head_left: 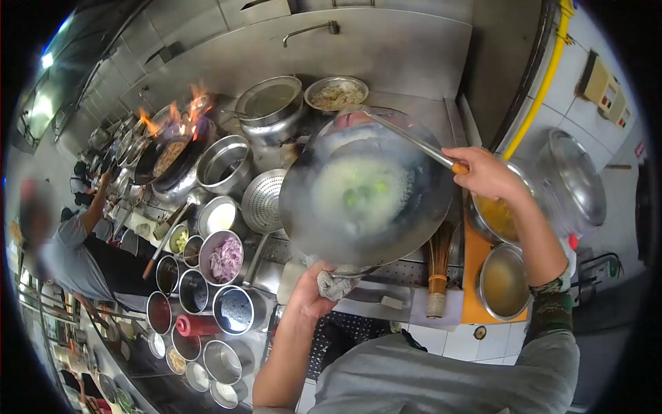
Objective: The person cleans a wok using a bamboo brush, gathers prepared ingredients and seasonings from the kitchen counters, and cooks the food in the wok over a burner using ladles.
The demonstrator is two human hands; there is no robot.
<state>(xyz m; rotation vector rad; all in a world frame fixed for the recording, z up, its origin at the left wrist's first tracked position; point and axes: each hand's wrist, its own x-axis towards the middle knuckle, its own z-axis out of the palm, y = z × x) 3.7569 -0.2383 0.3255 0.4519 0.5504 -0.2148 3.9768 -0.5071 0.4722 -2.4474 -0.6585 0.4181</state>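
Observation:
My left hand point(308, 291) is closed around a folded grey cloth point(336, 284) at the near rim of a large dark wok point(303, 207). Pale, bubbling, steaming liquid point(345, 186) with a few green pieces fills the wok's middle. My right hand point(486, 172) grips the wooden end of a long-handled metal wok tool point(414, 138). Its shaft slants over the wok toward the far rim, and I cannot make out its head. Beside the wok, on its left, lies a perforated strainer point(263, 201).
Flames rise around another wok point(143, 162) at the left, where a co-worker point(76, 248) reaches in. Pots hold chopped purple onion point(225, 262) and dark liquid point(234, 310). A bamboo brush point(438, 272) and a bowl of cloudy liquid point(503, 279) are at the right. A tap point(310, 31) juts above.

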